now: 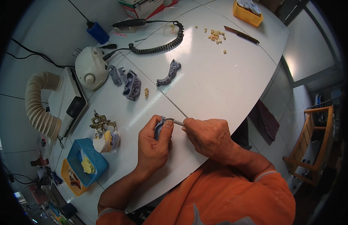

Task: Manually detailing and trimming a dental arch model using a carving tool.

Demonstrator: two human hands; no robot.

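Left hand (154,144) clamped on one dental model (157,132), right hand (208,137) on one tool (178,122), one knife (242,35)

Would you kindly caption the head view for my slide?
Left hand holding a grey dental model, right hand holding a slim tool close to it.

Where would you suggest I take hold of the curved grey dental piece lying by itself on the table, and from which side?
Perhaps pinch the curved grey dental piece across its middle, from the right: its body is a narrow strip there, and another grey dental model lies off its left side.
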